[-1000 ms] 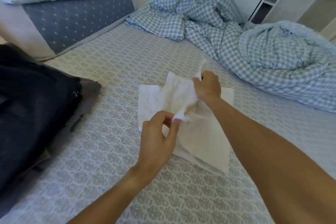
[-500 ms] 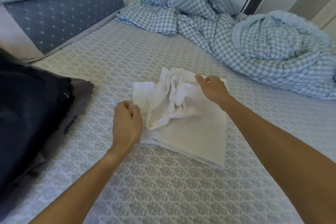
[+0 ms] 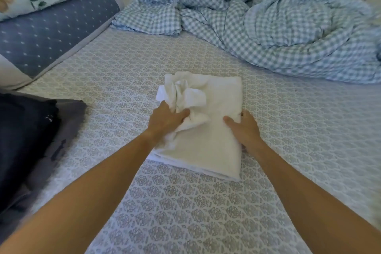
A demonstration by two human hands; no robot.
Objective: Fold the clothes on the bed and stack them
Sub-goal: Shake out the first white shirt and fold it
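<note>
The dark clothes (image 3: 22, 146) are cut off by the left edge, the fingers of the left hand (image 3: 168, 118) are buried in the white garment (image 3: 208, 126), and the checked duvet (image 3: 278, 33) is cropped at right.

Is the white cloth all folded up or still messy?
Mostly folded: the white cloth lies as a flat rectangle on the bed, but its top-left part is bunched where the left hand grips it.

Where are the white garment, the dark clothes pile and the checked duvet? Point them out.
white garment (image 3: 218, 140), head view, flat folded middle.
dark clothes pile (image 3: 24, 140), head view, top layer.
checked duvet (image 3: 288, 33), head view, bunched middle.
</note>
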